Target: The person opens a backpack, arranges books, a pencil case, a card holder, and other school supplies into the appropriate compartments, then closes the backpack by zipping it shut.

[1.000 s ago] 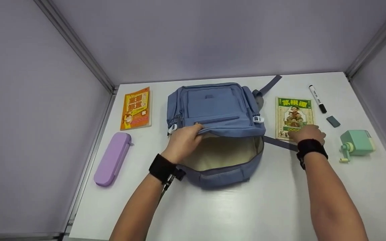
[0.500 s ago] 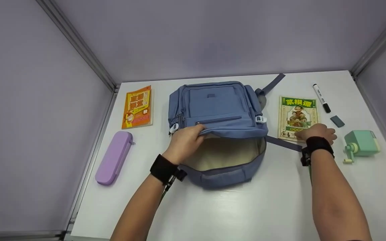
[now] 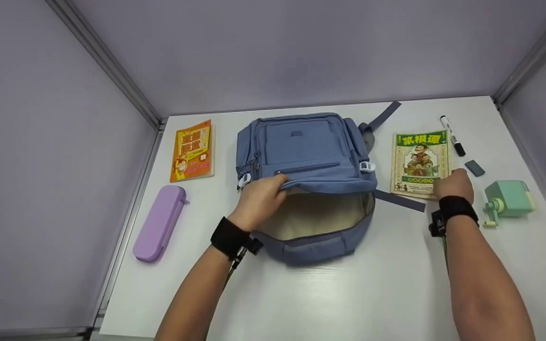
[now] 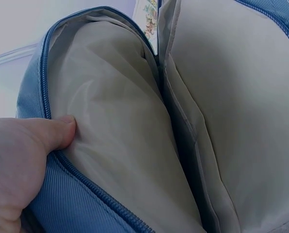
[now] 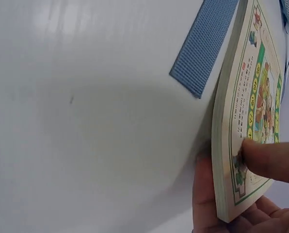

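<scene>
A blue backpack (image 3: 301, 147) lies on the table with its main compartment gaping toward me. My left hand (image 3: 260, 198) grips the upper edge of that opening; in the left wrist view the thumb presses inside the zipper edge (image 4: 46, 92), over pale lining (image 4: 115, 107). At the right, my right hand (image 3: 455, 186) pinches the lower right corner of a green and cream book (image 3: 420, 163). Seen from the right wrist, the thumb lies on the cover (image 5: 253, 116) and fingers (image 5: 204, 191) reach beneath, the near edge tipped up off the table.
An orange book (image 3: 191, 151) and a purple pencil case (image 3: 159, 222) lie at the left. Beyond the right hand are a marker (image 3: 453, 136), a grey eraser (image 3: 475, 168) and a green pencil sharpener (image 3: 509, 199). A backpack strap (image 3: 401, 201) stretches below the green book.
My right hand has shifted right along the green book's lower edge to its corner and taken hold; the book has lifted slightly. The left hand keeps its grip on the backpack.
</scene>
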### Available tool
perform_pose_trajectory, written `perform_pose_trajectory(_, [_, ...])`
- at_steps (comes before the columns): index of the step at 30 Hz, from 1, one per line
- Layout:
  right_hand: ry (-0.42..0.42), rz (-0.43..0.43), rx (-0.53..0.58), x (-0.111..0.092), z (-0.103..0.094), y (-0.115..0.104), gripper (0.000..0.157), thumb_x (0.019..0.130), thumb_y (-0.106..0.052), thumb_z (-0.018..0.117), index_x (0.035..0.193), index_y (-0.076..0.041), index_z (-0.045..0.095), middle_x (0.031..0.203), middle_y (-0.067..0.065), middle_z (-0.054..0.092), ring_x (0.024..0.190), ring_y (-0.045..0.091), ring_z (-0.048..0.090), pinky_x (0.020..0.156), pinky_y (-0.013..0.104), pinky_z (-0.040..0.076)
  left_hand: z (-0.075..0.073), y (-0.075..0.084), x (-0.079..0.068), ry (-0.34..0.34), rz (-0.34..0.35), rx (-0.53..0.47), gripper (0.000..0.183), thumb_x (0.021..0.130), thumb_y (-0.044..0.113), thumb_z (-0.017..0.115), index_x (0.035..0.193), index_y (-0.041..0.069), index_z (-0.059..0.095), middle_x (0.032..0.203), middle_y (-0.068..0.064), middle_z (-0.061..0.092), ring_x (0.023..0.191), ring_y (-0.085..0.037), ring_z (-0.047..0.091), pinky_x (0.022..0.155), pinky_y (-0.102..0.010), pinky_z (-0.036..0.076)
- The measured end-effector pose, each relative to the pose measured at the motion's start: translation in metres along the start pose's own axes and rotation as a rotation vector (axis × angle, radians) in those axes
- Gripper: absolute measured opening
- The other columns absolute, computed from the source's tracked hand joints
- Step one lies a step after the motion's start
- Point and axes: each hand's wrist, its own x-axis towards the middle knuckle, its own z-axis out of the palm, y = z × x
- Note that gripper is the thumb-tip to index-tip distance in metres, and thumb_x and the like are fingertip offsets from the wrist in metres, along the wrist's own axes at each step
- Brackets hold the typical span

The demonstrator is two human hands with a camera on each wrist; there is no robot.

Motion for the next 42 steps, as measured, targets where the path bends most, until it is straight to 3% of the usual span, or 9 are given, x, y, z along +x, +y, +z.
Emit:
perform_pose_trajectory(3, [0.026, 0.006, 0.076, -0.003, -0.003, -0.001, 0.059, 0.1, -0.013, 0.044, 0.153, 0.01, 0.033, 0.144, 0.034, 0.045, 0.122, 0.044, 0.049, 0.094, 0.048, 0.045, 0.0, 0.0, 0.001, 0.0, 0.0, -0.001, 0.025, 0.101, 0.016, 0.065, 0.124, 0.01, 0.069, 0.111, -0.008, 0.075, 0.096, -0.025, 0.072, 0.079, -0.043, 0.057])
perform_pose_trajectory(5, [0.048, 0.03, 0.157, -0.004, -0.005, -0.001, 0.058, 0.101, -0.014, 0.045, 0.156, 0.004, 0.035, 0.147, 0.03, 0.047, 0.117, 0.037, 0.053, 0.089, 0.04, 0.049, 0.0, 0.0, 0.001, 0.001, 0.004, -0.004, 0.025, 0.1, 0.016, 0.065, 0.124, 0.009, 0.069, 0.111, -0.008, 0.075, 0.096, -0.025, 0.072, 0.079, -0.044, 0.057])
perform_pose_trajectory(9, [0.098, 0.053, 0.365, -0.008, -0.007, -0.002, 0.057, 0.102, -0.018, 0.053, 0.156, -0.004, 0.041, 0.131, 0.016, 0.056, 0.096, 0.017, 0.06, 0.075, 0.026, 0.057, 0.0, -0.001, 0.001, 0.003, 0.012, -0.004, 0.025, 0.1, 0.016, 0.065, 0.124, 0.009, 0.068, 0.111, -0.009, 0.075, 0.098, -0.026, 0.072, 0.08, -0.044, 0.057])
perform_pose_trajectory(13, [0.14, 0.026, 0.522, -0.016, -0.007, -0.003, 0.053, 0.102, -0.016, 0.058, 0.152, -0.004, 0.047, 0.108, 0.001, 0.056, 0.084, 0.01, 0.061, 0.069, 0.023, 0.058, -0.001, -0.001, 0.001, 0.013, 0.015, 0.008, 0.025, 0.1, 0.016, 0.065, 0.124, 0.01, 0.068, 0.111, -0.009, 0.075, 0.096, -0.026, 0.072, 0.078, -0.044, 0.057])
perform_pose_trajectory(19, [0.119, 0.026, 0.796, -0.034, -0.007, -0.002, 0.056, 0.099, -0.007, 0.063, 0.151, 0.003, 0.045, 0.103, 0.002, 0.058, 0.081, 0.01, 0.063, 0.063, 0.02, 0.057, -0.003, 0.001, 0.005, 0.036, -0.007, 0.015, 0.029, 0.1, 0.015, 0.065, 0.129, 0.009, 0.068, 0.114, -0.009, 0.074, 0.095, -0.026, 0.072, 0.076, -0.044, 0.058])
perform_pose_trajectory(27, [0.063, 0.042, 0.92, -0.066, -0.015, 0.01, 0.063, 0.098, -0.008, 0.066, 0.153, 0.006, 0.039, 0.107, 0.003, 0.06, 0.082, 0.008, 0.068, 0.068, 0.023, 0.059, -0.005, 0.006, 0.008, 0.041, -0.026, 0.024, 0.031, 0.1, 0.015, 0.066, 0.13, 0.008, 0.067, 0.118, -0.01, 0.073, 0.1, -0.028, 0.072, 0.08, -0.045, 0.058])
perform_pose_trajectory(33, [-0.059, 0.029, 1.003, -0.088, -0.026, 0.035, 0.067, 0.095, -0.01, 0.073, 0.15, 0.007, 0.037, 0.106, 0.002, 0.062, 0.086, 0.01, 0.071, 0.072, 0.026, 0.059, -0.005, 0.008, 0.01, 0.043, -0.026, 0.014, 0.031, 0.1, 0.015, 0.066, 0.13, 0.008, 0.067, 0.121, -0.011, 0.073, 0.103, -0.029, 0.072, 0.082, -0.045, 0.057])
perform_pose_trajectory(42, [-0.291, -0.056, 0.984, -0.117, -0.041, 0.067, 0.024, 0.096, -0.007, 0.071, 0.117, -0.008, 0.058, 0.097, 0.0, 0.071, 0.086, 0.013, 0.072, 0.073, 0.028, 0.06, -0.007, 0.009, 0.01, 0.073, -0.001, -0.004, 0.031, 0.099, 0.013, 0.065, 0.129, 0.007, 0.068, 0.119, -0.011, 0.073, 0.1, -0.029, 0.072, 0.08, -0.045, 0.057])
